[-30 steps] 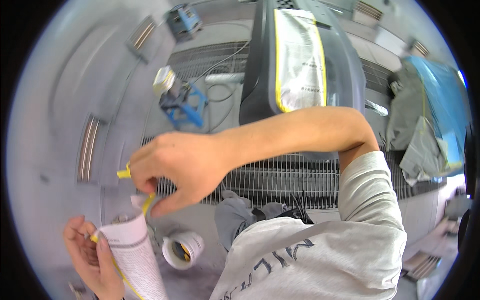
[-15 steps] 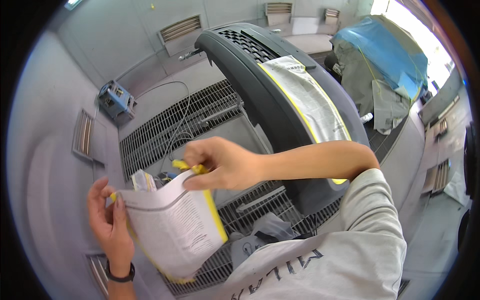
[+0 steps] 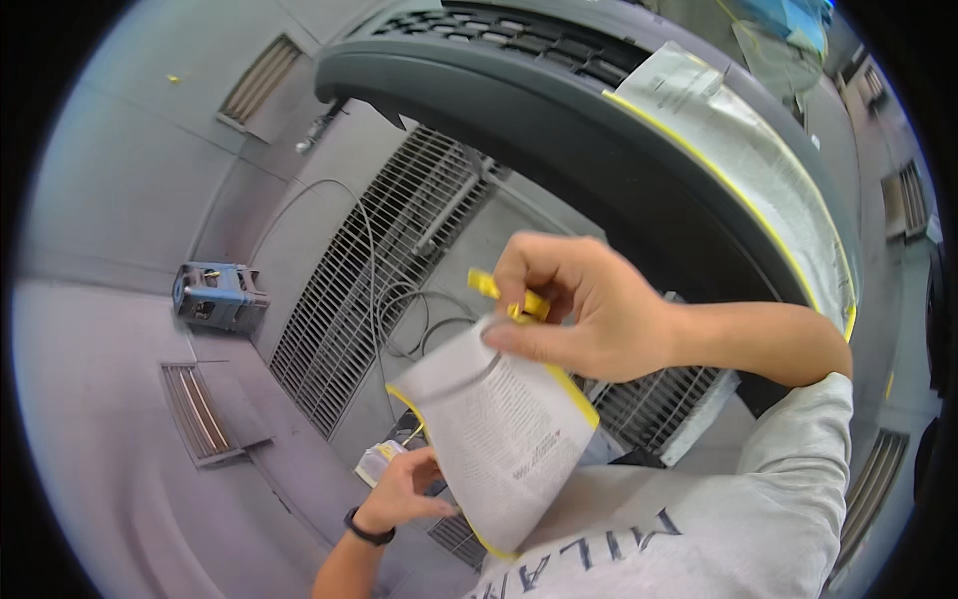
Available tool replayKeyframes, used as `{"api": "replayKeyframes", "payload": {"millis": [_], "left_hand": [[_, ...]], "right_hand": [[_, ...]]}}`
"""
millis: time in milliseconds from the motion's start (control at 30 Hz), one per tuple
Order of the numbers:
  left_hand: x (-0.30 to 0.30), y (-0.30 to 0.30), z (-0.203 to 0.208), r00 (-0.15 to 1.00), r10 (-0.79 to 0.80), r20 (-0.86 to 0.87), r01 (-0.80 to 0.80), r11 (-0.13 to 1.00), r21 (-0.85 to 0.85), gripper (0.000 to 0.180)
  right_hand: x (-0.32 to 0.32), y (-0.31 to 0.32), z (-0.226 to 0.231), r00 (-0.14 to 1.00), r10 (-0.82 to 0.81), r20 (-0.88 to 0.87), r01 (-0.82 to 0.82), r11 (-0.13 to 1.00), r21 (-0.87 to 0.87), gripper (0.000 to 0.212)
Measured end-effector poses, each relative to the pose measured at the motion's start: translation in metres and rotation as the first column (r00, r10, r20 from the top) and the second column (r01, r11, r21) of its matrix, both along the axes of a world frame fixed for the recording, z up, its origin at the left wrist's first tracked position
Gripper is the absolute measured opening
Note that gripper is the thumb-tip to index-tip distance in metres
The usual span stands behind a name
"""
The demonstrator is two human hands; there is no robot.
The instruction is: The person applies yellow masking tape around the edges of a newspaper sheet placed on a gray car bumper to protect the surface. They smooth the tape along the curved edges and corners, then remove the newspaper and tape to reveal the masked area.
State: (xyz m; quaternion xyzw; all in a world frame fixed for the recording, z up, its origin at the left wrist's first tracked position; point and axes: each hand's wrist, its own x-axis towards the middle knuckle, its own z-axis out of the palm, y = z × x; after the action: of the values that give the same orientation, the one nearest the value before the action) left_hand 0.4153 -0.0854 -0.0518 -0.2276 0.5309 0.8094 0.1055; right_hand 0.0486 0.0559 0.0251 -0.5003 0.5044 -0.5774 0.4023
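A printed sheet of masking paper (image 3: pixel 509 439) edged with yellow tape hangs in front of my body. My right hand (image 3: pixel 599 309) pinches its top corner, thumb on the near face. A crumpled strip of yellow masking tape (image 3: pixel 506 293) sticks out among the fingers of that hand. Beside the sheet's lower left edge is my left hand (image 3: pixel 401 489), wearing a dark wristband, its thumb and fingers apart. Whether its thumb touches the edge I cannot tell. Beyond stands a dark grey car bumper (image 3: pixel 559 130), with masking paper (image 3: pixel 738 140) taped along it in yellow.
Floor grating (image 3: pixel 344 290) runs below, with a coiled hose (image 3: pixel 374 270) over it. A blue boxy stand (image 3: pixel 222 297) is by the left wall. Behind the left hand lies a small paper-wrapped item (image 3: pixel 374 464). A blue plastic-covered object (image 3: pixel 788 20) is at the far right.
The view has turned and come nearer the bumper. My left hand has let go of the sheet's upper left corner and moved down its edge. The right hand still grips the top corner.
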Motion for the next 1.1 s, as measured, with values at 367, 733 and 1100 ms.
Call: {"api": "replayKeyframes", "payload": {"millis": [367,733,1100], "left_hand": [[-0.135,-0.104,-0.015,0.846,-0.451,-0.285,0.376,0.883,-0.282,0.045],[-0.21,-0.368,-0.039,0.644,-0.613,-0.457,0.476,0.789,-0.388,0.029],[-0.376,-0.726,0.134,0.752,-0.411,-0.515,-0.215,0.586,-0.782,0.017]], "right_hand": [[0.001,-0.026,0.113,0.798,-0.564,-0.213,0.564,0.823,-0.069,0.028],[0.037,-0.181,0.182,0.445,-0.81,-0.382,0.671,0.584,-0.457,0.027],[-0.046,-0.312,0.196,0.332,-0.91,-0.25,0.719,0.416,-0.557,0.01]]}}
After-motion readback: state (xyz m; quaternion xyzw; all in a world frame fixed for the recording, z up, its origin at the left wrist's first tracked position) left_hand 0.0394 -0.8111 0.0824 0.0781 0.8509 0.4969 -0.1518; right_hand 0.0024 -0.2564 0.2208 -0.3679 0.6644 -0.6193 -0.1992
